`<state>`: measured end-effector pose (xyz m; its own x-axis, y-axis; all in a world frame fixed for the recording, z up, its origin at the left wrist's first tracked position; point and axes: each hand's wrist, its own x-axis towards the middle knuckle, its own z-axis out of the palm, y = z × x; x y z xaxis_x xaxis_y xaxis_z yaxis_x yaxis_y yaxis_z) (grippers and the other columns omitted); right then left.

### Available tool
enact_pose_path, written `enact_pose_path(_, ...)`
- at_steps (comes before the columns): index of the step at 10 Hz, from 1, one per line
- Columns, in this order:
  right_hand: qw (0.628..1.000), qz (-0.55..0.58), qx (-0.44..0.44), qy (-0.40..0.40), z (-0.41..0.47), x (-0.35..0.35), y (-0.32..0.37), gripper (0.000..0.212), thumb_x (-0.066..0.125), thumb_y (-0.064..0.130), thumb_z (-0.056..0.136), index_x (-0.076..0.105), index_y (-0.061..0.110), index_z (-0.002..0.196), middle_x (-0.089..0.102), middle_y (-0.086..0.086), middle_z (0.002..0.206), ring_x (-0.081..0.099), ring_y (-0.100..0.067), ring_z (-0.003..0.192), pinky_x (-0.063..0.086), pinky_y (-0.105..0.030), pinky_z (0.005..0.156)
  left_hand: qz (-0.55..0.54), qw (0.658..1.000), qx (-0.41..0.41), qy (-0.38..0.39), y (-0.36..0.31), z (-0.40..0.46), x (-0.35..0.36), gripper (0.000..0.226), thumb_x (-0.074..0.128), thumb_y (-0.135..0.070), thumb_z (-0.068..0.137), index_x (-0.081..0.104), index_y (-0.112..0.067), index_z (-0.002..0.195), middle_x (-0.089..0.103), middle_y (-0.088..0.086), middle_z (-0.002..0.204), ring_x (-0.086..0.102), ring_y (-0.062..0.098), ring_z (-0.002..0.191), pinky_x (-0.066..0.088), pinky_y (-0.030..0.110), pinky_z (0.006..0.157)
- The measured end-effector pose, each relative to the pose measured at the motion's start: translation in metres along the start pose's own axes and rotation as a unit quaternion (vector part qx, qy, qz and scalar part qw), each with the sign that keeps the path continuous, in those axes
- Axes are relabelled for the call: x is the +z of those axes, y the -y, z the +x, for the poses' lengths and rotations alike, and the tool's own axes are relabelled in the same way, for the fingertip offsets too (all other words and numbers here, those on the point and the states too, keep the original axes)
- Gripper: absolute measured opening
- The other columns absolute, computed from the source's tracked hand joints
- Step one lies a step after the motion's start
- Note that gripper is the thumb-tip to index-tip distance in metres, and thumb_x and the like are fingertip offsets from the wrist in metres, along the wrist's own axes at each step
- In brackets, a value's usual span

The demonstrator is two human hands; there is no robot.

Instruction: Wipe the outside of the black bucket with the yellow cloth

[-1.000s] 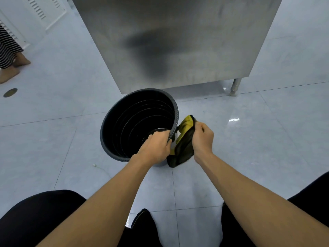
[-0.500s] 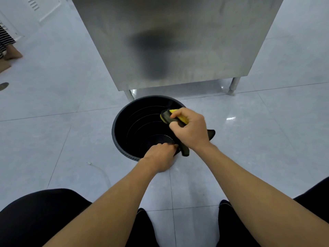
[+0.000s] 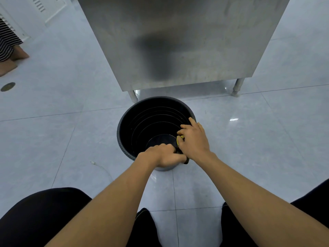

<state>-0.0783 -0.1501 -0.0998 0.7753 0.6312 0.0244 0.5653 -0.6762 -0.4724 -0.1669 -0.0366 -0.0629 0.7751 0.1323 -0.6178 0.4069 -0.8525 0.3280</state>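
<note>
The black bucket [image 3: 128,122] stands upright on the tiled floor, its ribbed inside open to the camera. My left hand [image 3: 162,155] grips the near rim. My right hand [image 3: 194,138] lies over the near-right rim with the yellow cloth [image 3: 180,138] under its fingers; only a small yellow patch and a dark edge by the wrist show. The rest of the cloth is hidden by the hand.
A stainless steel cabinet [image 3: 178,41] on short legs [image 3: 237,86] stands right behind the bucket. Another person's feet [image 3: 10,59] are at the far left, near a round floor drain [image 3: 8,86]. A thin white cord [image 3: 99,166] lies left of the bucket. My knees fill the bottom.
My right hand has slid with the cloth from the far right rim down to the near right rim, beside my left hand. The bucket now sits more upright.
</note>
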Motion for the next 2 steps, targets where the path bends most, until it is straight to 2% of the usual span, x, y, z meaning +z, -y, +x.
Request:
enact_pose_path(1,0.999,0.020,0.000,-0.030,0.001,-0.005,0.007,0.026,0.055,0.029,0.101,0.076,0.019,0.113,0.067,0.001,0.133,0.031,-0.024,0.151,0.014,-0.038,0.125,0.031,0.998,0.003,-0.057,-0.005,-0.008,-0.016,0.045,0.031,-0.056,0.083,0.053,-0.020,0.066,0.061,0.004,0.076,0.054,0.023,0.069,0.038,0.038,0.064)
enact_pose_path(2,0.999,0.031,0.001,-0.034,0.015,-0.020,0.020,0.031,0.046,0.025,0.105,0.075,0.016,0.097,0.074,-0.002,0.108,0.050,-0.026,0.134,0.032,-0.037,0.114,0.071,0.981,0.007,-0.181,-0.007,-0.010,-0.039,0.039,0.029,-0.043,0.095,0.057,-0.021,0.076,0.066,0.008,0.096,0.060,0.030,0.083,0.042,0.040,0.073)
